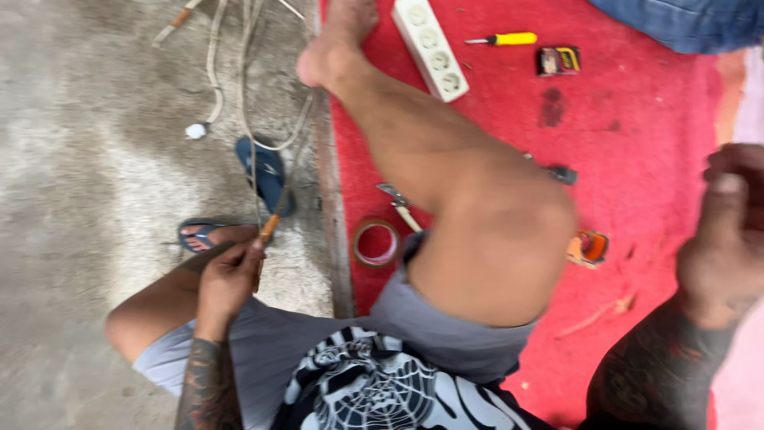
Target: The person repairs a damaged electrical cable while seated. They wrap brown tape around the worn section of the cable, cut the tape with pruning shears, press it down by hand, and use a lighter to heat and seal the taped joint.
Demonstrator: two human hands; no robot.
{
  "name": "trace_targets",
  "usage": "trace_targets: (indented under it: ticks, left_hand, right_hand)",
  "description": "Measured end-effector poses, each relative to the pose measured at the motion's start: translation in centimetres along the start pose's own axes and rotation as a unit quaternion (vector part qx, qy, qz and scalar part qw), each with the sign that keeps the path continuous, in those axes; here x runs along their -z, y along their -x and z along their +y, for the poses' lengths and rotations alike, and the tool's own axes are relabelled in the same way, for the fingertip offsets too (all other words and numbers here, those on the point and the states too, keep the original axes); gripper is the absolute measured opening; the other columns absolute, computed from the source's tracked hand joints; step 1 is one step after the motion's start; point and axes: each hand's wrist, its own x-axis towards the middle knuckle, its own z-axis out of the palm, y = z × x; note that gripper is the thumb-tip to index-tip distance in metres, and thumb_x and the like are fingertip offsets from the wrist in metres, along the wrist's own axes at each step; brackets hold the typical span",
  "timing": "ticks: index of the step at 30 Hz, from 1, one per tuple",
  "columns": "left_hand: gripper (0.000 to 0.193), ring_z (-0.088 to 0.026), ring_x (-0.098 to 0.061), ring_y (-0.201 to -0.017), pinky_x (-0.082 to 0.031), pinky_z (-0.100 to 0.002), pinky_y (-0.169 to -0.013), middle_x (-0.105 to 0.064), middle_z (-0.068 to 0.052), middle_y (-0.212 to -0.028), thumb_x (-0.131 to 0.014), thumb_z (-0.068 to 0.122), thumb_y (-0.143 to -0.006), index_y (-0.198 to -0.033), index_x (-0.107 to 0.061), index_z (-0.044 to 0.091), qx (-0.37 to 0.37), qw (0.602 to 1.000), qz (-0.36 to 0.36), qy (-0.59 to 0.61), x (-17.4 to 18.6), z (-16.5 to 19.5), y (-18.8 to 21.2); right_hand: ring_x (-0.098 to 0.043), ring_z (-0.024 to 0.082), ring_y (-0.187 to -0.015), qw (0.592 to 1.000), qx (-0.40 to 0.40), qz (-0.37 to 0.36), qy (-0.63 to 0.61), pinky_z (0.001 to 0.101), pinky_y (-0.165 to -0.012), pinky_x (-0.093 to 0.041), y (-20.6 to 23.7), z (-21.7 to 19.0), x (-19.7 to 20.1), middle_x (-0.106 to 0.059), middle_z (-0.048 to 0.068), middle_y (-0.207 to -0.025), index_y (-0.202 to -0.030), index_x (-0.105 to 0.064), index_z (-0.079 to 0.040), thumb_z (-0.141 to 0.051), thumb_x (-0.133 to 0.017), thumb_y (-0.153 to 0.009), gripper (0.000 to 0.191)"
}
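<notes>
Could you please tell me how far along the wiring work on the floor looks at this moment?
Done: tools lie out on the red mat, including a yellow-handled screwdriver, a roll of clear tape and a white plastic power strip. In hand: the left hand pinches a thin grey cable; the right hand is raised, blurred. Left: the cable runs loose, apart from the strip.

Left hand (229,275) clenched, right hand (728,239) raised
</notes>
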Motion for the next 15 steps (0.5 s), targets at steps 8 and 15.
trace_targets:
  ticks: [8,15]
  left_hand:
    - [0.029,-0.003,-0.049,-0.062,-0.040,-0.022,-0.053,-0.067,0.000,-0.080,-0.068,0.029,-0.100,-0.119,-0.074,0.009,-0.025,0.995,-0.018,0.093,-1.2,0.4,0.1]
    - [0.034,-0.008,-0.056,-0.052,-0.037,-0.027,-0.043,-0.063,-0.003,-0.070,-0.066,0.032,-0.101,-0.097,-0.074,-0.001,0.068,0.998,0.011,0.004,-3.6,1.4,-0.6]
  right_hand:
    - [-0.072,0.028,-0.095,0.957,-0.104,-0.117,0.243,0.0390,-0.083,-0.057,6.6,17.5,-4.1,-0.071,0.020,-0.112,-0.121,-0.070,0.001,-0.022,-0.071,-0.103,0.029]
    - [-0.070,0.033,-0.101,0.964,-0.063,-0.098,0.237,0.0436,-0.088,-0.055,3.9,18.5,-9.4,-0.072,0.020,-0.111,-0.116,-0.071,-0.001,-0.020,-0.069,-0.101,0.025]
